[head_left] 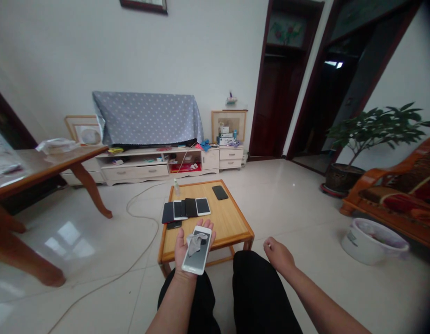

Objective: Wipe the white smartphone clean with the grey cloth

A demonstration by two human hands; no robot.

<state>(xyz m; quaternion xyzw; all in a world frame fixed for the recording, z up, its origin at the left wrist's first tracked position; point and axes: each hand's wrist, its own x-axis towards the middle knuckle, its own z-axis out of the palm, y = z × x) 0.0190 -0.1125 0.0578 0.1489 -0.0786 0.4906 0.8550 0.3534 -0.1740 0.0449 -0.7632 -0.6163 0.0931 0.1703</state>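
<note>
My left hand (pixel 182 253) lies palm up over the near edge of a low wooden table (pixel 232 227), shut on a white smartphone (pixel 197 264). A grey cloth (pixel 195 243) rests on the phone's screen. My right hand (pixel 277 255) hangs to the right of my knees above the floor, its fingers bunched, with a tiny pale speck at the fingertips. On the tabletop lie several dark and white phones (pixel 185 209) in a row, with a black phone (pixel 220 192) farther back. A small clear spray bottle (pixel 176 188) stands at the table's far edge.
A white cable (pixel 138 232) snakes across the tiled floor left of the table. A dining table (pixel 44 167) juts in at left, a wooden bench (pixel 392 199) stands at right, and a white basin (pixel 373 241) sits beside it. A TV cabinet lines the far wall.
</note>
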